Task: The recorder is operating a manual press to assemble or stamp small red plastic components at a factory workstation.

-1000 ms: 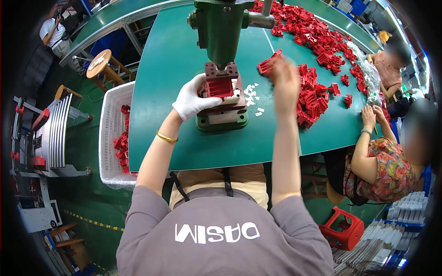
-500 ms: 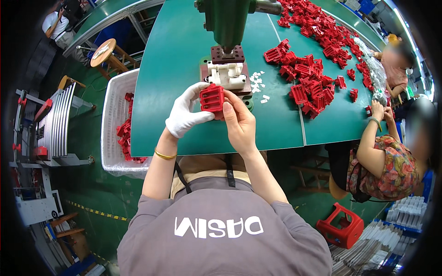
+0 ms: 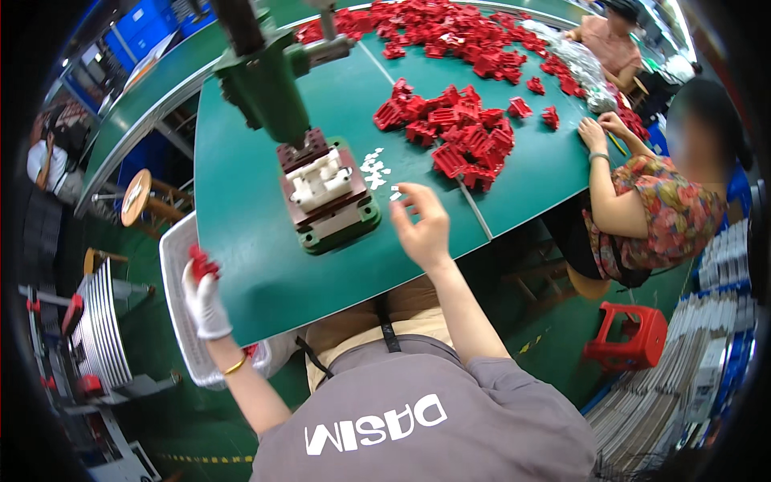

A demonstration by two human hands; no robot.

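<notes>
My left hand [image 3: 207, 308], in a white glove, grips a red plastic housing [image 3: 202, 263] at the table's left edge, above the white basket [image 3: 178, 299]. Motion blurs the part, so its slots do not show. My bare right hand [image 3: 423, 228] is over the table with fingers curved and apart, holding nothing I can see. Close to its fingertips lie small white plastic pieces [image 3: 374, 169]. Between my hands stands a green press [image 3: 277, 88]; its base carries a white fixture [image 3: 321, 180] with no red part on it.
Red housings lie in a heap [image 3: 470, 136] right of the press, with a larger pile [image 3: 450, 40] behind. A co-worker [image 3: 658, 201] sits at the right, hands at the table edge near clear plastic bags [image 3: 582, 68]. A red stool [image 3: 630, 336] stands on the floor.
My left hand has carried the red housing from in front of the press to the left, over the basket. My right hand has let go of it and moved right. The view has turned.
</notes>
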